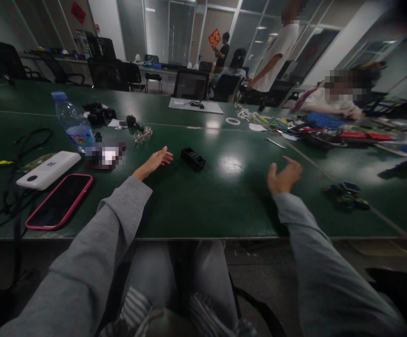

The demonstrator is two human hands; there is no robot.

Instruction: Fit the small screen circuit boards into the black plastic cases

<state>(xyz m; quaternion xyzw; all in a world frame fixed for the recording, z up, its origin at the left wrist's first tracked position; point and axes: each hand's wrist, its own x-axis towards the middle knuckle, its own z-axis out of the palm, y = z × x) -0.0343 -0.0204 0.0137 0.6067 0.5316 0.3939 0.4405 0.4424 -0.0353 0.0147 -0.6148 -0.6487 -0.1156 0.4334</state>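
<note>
A small black box-shaped device (193, 159) lies on the green table in front of me; its exact kind I cannot make out. Just left of it, my left hand (155, 162) is held open over the tabletop, fingers stretched toward the device and apart from it. My right hand (285, 176) is well to the device's right, thumb and fingers spread, holding nothing. A thin silvery tool (275, 143) rests beyond the right hand. Eyeglasses (142, 135) lie beyond the left hand.
On the left are a pink-cased phone (60, 202), a white power bank (49, 170), a water bottle (70, 120) and black cables. At right sit a small dark gadget (350, 194) and a heap of cables (351, 136). People are across the table.
</note>
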